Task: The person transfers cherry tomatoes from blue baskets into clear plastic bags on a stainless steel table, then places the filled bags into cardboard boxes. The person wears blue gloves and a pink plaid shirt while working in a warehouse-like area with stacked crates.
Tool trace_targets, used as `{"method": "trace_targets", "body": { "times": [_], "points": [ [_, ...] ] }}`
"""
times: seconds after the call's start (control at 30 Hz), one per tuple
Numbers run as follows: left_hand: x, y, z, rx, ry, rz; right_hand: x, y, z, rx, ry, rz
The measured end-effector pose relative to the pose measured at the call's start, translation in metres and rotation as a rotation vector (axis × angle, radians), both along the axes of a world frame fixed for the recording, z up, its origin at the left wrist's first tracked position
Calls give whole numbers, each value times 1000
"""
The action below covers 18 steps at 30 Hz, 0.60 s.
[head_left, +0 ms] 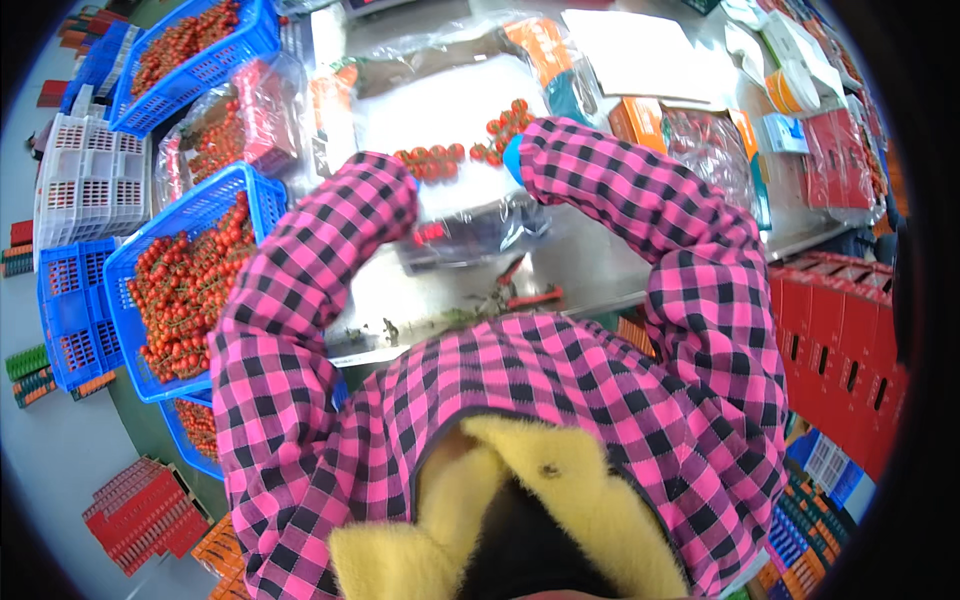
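A white-lined open box (395, 118) wrapped in transparent plastic lies before me on the metal table. Inside it, at the near side, sits a row of red cherry tomatoes (430, 163) on the vine. A second truss of tomatoes (505, 130) lies to its right. My left hand (414, 184) is beside the left tomatoes; only a sliver of blue glove shows past the sleeve. My right hand (513, 160), also blue-gloved, is close against the right truss. The sleeves hide the fingers of both hands, so their grip does not show.
Blue crates (118, 262) full of vine tomatoes stand on the left, near stacked white crates (92, 180). Farther right on the metal table (400, 290) are another plastic-wrapped box (700, 145), white sheets (640, 55) and an orange-and-white roll (790, 92). Red cartons (830, 350) stand at the right.
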<state>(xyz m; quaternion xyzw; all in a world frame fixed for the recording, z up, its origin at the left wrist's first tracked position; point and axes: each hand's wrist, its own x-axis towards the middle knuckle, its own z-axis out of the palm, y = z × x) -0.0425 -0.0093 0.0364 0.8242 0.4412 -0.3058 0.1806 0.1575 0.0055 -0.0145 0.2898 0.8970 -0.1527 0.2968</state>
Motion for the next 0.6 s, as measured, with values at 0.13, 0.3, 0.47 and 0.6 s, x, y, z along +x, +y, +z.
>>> {"method": "trace_targets", "body": {
  "times": [0.13, 0.3, 0.47, 0.6],
  "points": [
    [-6, -6, -13, 64, -62, 18, -2, 15, -21, 197, 129, -103],
    [0, -25, -22, 112, -230, 266, -7, 17, 8, 274, 90, -119],
    [1, -70, 4, 196, -479, 159, -18, -15, 52, 137, -1, -256],
    [-124, -131, 36, 481, -863, 215, -35, -27, 83, 89, 5, -170]
  ]
}}
